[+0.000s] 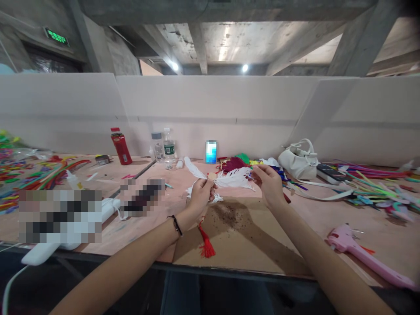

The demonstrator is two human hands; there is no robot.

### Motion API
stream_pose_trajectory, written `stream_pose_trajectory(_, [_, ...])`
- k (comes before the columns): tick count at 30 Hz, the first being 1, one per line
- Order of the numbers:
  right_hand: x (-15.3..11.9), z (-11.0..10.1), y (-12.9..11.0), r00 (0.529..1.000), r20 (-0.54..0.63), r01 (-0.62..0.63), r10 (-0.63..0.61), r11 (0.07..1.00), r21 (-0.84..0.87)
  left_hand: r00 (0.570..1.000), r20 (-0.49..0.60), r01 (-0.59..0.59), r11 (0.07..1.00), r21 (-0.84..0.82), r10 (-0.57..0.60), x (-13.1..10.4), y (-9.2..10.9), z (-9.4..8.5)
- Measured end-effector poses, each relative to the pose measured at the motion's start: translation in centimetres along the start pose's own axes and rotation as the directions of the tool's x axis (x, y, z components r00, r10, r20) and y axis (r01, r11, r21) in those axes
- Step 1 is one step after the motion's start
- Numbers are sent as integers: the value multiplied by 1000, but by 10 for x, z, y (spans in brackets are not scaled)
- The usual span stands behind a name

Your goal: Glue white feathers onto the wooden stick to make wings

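My left hand is closed on a feather ornament above the cardboard. Its pale round centre piece shows by my thumb, with a white feather rising to the left and a wider white feather spreading right. Below the hand hangs a red tassel. My right hand is raised on the right, thumb and fingers pinched together at the tip of the right feather. The exact contact there is small and hard to see. More white feathers lie just behind my left hand.
Brown crumbs lie on the cardboard. A pink glue gun rests at right, a white bag behind it. A lit phone, bottles and a red bottle stand at the back. A power strip is left.
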State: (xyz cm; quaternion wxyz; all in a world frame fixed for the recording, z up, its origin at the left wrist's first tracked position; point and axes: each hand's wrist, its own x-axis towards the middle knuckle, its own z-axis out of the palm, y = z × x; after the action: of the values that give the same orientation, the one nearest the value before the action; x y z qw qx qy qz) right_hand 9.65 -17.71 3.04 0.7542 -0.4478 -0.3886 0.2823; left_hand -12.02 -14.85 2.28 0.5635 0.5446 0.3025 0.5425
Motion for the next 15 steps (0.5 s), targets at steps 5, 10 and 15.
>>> stream_pose_trajectory(5, [-4,0,2,988,130,-76,86,993,-85,1000,-19,11,1000,-14,-11,-2,-1,2])
stream_pose_trajectory(10, [-11,6,10,957,265,-64,114,980,-191,997,-15,76,997,-17,-76,-2,-2,3])
stream_pose_trajectory(15, [-6,2,15,980,197,22,28,968,-248,984,98,142,989,42,-146,-2,-8,0])
